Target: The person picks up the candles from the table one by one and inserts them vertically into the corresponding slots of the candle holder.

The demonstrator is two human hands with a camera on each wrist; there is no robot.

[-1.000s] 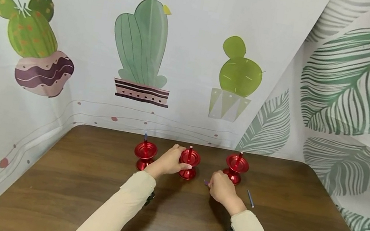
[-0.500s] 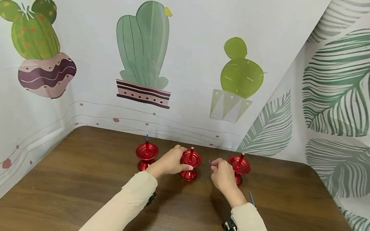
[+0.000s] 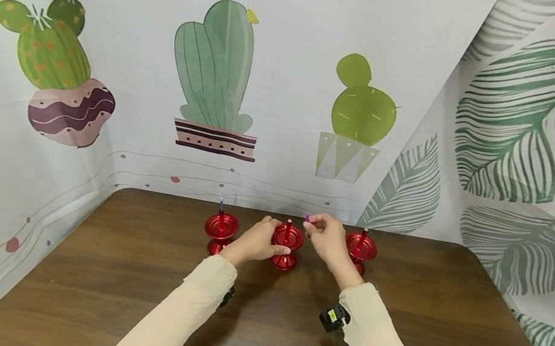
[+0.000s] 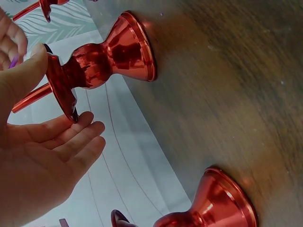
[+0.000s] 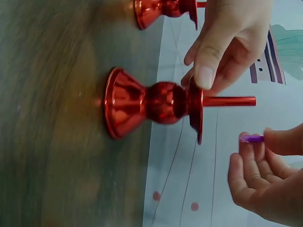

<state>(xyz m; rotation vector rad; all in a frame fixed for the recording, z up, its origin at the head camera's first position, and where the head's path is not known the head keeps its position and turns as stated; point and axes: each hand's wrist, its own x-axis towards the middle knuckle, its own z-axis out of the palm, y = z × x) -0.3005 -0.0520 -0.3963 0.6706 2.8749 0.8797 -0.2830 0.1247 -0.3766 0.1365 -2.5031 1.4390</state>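
Note:
A shiny red candle holder (image 3: 287,238) with a dish and an upright tube stands at the middle of the row. My left hand (image 3: 258,239) grips its dish by the rim, thumb on one side and fingers on the other, as the left wrist view (image 4: 42,156) shows. Just right of that tube and a little above the dish, my right hand (image 3: 326,239) pinches a thin purple candle (image 5: 253,139) between thumb and fingertips. Most of the candle is hidden by the fingers. Candle and tube are apart.
To the left, another red candle holder (image 3: 221,226) carries a thin blue candle (image 3: 221,205) in its tube. A third red holder (image 3: 361,246) stands on the right, partly behind my right hand. All three are near the back edge of the brown wooden table (image 3: 139,272).
My right hand has risen from the tabletop and moved back and slightly left with the purple candle, toward the middle holder's tube. The left hand keeps its grip on the holder.

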